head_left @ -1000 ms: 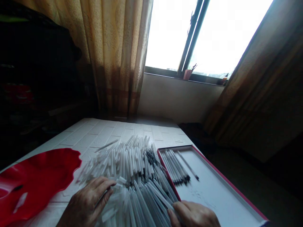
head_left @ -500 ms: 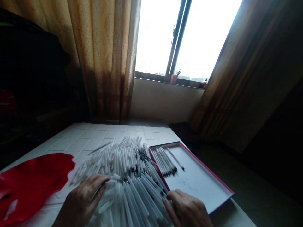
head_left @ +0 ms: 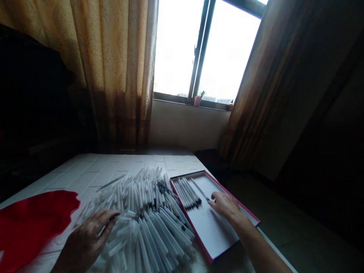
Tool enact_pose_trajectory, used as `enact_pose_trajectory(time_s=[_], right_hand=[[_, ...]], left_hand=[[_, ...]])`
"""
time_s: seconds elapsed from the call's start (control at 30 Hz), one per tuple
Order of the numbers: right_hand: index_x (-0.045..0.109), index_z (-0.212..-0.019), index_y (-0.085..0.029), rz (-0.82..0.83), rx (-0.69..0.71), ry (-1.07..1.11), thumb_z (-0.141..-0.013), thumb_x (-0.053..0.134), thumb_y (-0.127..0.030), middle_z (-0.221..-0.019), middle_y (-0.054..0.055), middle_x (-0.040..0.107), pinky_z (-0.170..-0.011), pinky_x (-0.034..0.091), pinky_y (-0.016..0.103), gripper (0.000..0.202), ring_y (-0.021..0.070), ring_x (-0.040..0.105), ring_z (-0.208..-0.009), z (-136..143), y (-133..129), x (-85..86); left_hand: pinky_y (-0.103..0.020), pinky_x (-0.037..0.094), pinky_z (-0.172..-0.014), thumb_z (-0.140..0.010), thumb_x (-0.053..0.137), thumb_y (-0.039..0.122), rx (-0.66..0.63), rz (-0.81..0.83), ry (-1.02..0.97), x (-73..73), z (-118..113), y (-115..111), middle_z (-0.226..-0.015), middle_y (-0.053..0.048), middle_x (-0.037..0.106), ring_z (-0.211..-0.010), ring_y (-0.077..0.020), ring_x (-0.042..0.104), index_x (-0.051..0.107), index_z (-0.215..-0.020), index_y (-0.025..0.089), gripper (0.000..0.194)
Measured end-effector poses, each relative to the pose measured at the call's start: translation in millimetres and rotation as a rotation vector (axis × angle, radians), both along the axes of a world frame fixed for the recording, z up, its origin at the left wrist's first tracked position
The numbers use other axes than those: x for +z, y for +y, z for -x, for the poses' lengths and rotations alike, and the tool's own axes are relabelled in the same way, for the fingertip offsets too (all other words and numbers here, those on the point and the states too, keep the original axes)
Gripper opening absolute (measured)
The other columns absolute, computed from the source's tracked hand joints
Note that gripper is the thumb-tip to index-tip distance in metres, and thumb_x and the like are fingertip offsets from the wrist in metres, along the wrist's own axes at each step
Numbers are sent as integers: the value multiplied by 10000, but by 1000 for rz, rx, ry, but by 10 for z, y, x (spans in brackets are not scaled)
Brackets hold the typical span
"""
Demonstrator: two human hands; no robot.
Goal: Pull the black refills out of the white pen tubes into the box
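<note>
My right hand [head_left: 225, 204] is over the shallow red-edged box [head_left: 216, 237]. Its thumb and fingertips close around the black end of a single clear-barrelled pen [head_left: 200, 189] lying in the box. Beside that pen, a row of similar pens [head_left: 186, 193] lies side by side, black ends towards me. On the table my left hand [head_left: 88, 235] rests at the near left of the heap, thumb and forefinger slightly apart, with nothing visible between them. Short clear plastic pieces [head_left: 121, 223] lie by its fingertips. The large heap of clear pen barrels [head_left: 155, 237] spreads between my hands.
A red, wavy-edged dish [head_left: 36, 223] stands at the left of the white brick-patterned table [head_left: 96, 165]. Thin black rods [head_left: 165, 187] lie among the barrels against the box. Beyond are curtains [head_left: 119, 76] and a window with a pink cup [head_left: 197, 100] on its sill.
My right hand has moved from the heap's right side up into the box, to the single pen. My left hand stays beside the heap. The view has shifted a little.
</note>
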State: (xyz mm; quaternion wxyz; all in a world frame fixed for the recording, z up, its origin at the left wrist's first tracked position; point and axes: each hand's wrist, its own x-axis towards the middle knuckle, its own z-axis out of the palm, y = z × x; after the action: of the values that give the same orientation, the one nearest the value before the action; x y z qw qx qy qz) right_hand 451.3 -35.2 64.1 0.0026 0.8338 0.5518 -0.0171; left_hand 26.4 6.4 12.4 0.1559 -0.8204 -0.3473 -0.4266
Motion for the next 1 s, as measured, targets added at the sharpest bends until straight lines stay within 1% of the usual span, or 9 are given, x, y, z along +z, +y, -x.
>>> enact_pose_trajectory(time_s=[0.17,0.27,0.37,0.57,0.73,0.8,0.87,0.93,1.0], right_hand=[[676,-1101,-165,47,7,-28,-980,623,-349,-1168,76,693,-927,531,461,226,235,666,-1052,40,56,-56],[662,-1135,-171,52,-2,-25,-984,623,-334,-1175,74,679,-897,553,446,225,229,670,-1027,22,69,-26],[648,-1170,-172,41,-2,-3,-985,619,-340,-1190,78,671,-890,557,448,252,232,668,-1027,11,72,-10],[636,-1197,-177,19,-21,45,-979,630,-328,-1226,83,654,-886,560,447,265,237,661,-1042,68,119,-30],[676,-1107,-148,-93,-89,112,-991,592,-289,-1113,104,704,-872,545,439,200,245,680,-992,-32,78,197],[699,-1077,-138,-192,-32,173,-1000,527,-243,-1042,137,735,-855,522,402,216,260,692,-968,-15,21,339],[706,-1089,-168,-275,98,275,-999,495,-243,-1005,103,756,-806,511,313,242,220,705,-911,104,-46,452],[722,-1044,-197,-308,261,399,-978,530,-274,-927,32,764,-726,509,234,217,162,707,-814,320,-110,499],[744,-958,-206,-328,413,518,-932,574,-268,-815,-5,750,-658,498,214,183,140,686,-718,580,-162,466]], left_hand=[[-191,622,-643,-1012,351,610,41,93,16,-63,44,31,-905,-25,811,-788,-188,796,751,-953,261,535],[-185,619,-615,-1008,342,624,41,112,26,-61,44,31,-913,-28,815,-790,-190,797,757,-939,259,557],[-195,622,-596,-1017,334,610,33,56,39,-38,27,28,-883,-32,814,-761,-194,798,754,-929,242,566],[-207,626,-633,-1019,318,614,24,61,65,-62,32,51,-880,-33,809,-772,-196,798,749,-943,234,580],[-197,622,-664,-1000,359,634,23,106,50,-93,58,52,-914,-20,809,-805,-190,796,745,-973,260,538],[-190,617,-680,-998,380,624,8,117,20,-85,38,34,-921,-11,804,-806,-182,793,732,-988,278,494],[-207,621,-708,-1002,392,604,16,93,-7,-72,1,5,-951,-11,794,-832,-186,788,705,-1039,292,443],[-246,631,-730,-1004,387,601,62,38,-23,-67,-37,-38,-993,-29,775,-882,-210,780,664,-1120,295,428],[-300,637,-776,-1002,382,606,103,3,-23,-82,-65,-90,-1060,-66,746,-958,-244,763,613,-1212,276,454]])
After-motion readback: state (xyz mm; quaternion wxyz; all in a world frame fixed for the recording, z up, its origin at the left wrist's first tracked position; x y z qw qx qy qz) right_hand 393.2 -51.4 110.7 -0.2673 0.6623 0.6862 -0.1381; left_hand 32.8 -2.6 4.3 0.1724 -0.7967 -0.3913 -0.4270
